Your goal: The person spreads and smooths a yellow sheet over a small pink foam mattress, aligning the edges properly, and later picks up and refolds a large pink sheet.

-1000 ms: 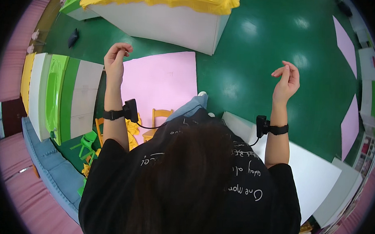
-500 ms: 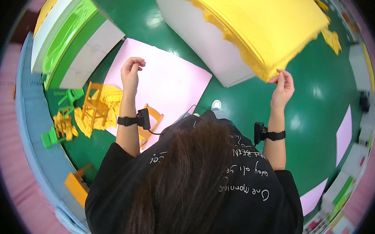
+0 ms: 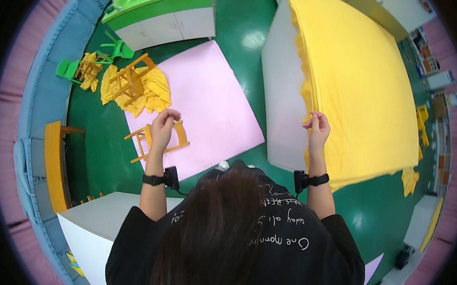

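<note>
My right hand [image 3: 317, 128] is raised at the near left edge of a big stack of yellow cloth [image 3: 359, 72], with thumb and fingers pinched on the ragged edge. The cloth lies on a white table [image 3: 281, 94]. My left hand [image 3: 163, 125] is held up with curled fingers and nothing visible in it, over a small orange wooden chair [image 3: 182, 136] lying on a pink floor mat [image 3: 210, 96]. Both wrists wear black bands with small devices.
A heap of yellow cloth with another orange chair [image 3: 134, 85] lies at the mat's far left corner, with green toy chairs [image 3: 68, 69] beyond. A green-and-white cabinet [image 3: 163, 12] stands behind, a white table [image 3: 92, 218] near left, and an orange bench [image 3: 51, 165] by the wall.
The view has swung round, bringing the yellow cloth stack up against my right hand. Both hands stay raised, and the left now hangs over the small chair on the mat.
</note>
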Tool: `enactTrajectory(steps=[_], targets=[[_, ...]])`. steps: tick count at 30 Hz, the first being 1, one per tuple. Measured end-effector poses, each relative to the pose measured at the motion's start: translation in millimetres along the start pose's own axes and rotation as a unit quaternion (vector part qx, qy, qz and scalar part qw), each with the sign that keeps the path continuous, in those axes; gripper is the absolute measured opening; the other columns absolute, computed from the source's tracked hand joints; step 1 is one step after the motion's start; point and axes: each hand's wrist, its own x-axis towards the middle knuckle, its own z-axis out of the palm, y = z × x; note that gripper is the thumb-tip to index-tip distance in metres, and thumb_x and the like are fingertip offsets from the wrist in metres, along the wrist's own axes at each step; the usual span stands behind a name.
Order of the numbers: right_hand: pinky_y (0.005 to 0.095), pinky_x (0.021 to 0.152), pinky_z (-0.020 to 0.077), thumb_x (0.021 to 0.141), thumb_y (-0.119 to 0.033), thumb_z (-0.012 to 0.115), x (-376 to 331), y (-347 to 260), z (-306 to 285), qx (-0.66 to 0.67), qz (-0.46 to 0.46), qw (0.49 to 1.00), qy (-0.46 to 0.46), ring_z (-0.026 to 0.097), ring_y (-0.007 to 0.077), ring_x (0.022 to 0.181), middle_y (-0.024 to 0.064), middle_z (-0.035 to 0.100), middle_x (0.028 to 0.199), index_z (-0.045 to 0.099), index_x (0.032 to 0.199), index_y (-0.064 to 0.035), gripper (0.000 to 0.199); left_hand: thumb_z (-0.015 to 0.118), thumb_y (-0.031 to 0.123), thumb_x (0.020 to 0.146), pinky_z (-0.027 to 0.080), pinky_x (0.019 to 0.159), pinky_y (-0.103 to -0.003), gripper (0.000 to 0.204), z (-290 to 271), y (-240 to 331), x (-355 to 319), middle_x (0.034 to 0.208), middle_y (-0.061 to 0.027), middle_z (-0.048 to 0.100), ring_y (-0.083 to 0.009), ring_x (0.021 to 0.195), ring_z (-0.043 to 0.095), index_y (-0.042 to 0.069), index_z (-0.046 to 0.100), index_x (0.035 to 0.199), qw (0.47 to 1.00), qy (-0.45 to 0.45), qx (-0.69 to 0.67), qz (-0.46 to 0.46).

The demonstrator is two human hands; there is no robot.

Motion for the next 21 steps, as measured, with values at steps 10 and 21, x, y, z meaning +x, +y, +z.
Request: enactTrajectory(steps=[10, 21], targets=[[0.0208, 0.054, 0.0417, 0.091, -0.010, 0.048, 100, -34, 137, 0.003, -0.075, 0.982, -0.176, 0.052, 0.0079, 0.055, 0.0018, 0.054, 0.062, 0.057, 0.091, -0.0019, 0.012, 0.043, 0.000, 0.081, 0.042, 0.061, -0.021, 0.014, -74, -76, -4, 0.073, -0.0029, 0.056, -0.0094, 0.067, 0.053, 0.002, 0.056, 0.079, 0.941, 0.327, -0.085, -0.009], [0.0215, 0.054, 0.0431, 0.091, -0.010, 0.049, 367, 37, 207, 0.030, -0.078, 0.980, -0.179, 0.052, 0.0081, 0.056, 0.0015, 0.053, 0.064, 0.057, 0.092, -0.0011, 0.012, 0.040, 0.000, 0.078, 0.039, 0.057, -0.022, 0.016, 38, -99, 300, 0.068, -0.0025, 0.055, -0.0099, 0.063, 0.050, 0.003, 0.055, 0.072, 0.951, 0.298, -0.081, -0.022]])
